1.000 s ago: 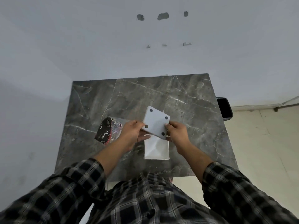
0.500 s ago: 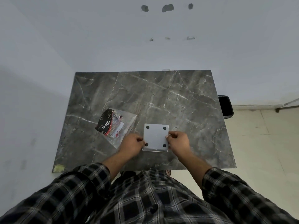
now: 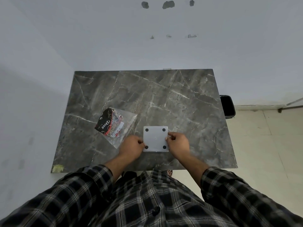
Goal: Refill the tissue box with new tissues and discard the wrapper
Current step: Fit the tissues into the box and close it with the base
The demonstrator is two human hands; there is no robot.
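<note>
A white square tissue box [image 3: 155, 138] lies upside down on the dark marble table [image 3: 164, 99], its bottom panel with four black round feet facing up. My left hand [image 3: 132, 145] grips its left edge and my right hand [image 3: 177, 142] grips its right edge. Left of the box lies the flat plastic wrapper [image 3: 114, 126], clear with a black and red print, untouched by either hand.
A black bin [image 3: 227, 106] stands on the pale tiled floor just past the table's right edge. The table sits against a white wall at the back and another wall on the left. A small yellowish sticker [image 3: 57, 168] marks the table's front left corner.
The bottom panel was held tilted above the open box; now it sits flat on the box, with both hands lowered at its sides.
</note>
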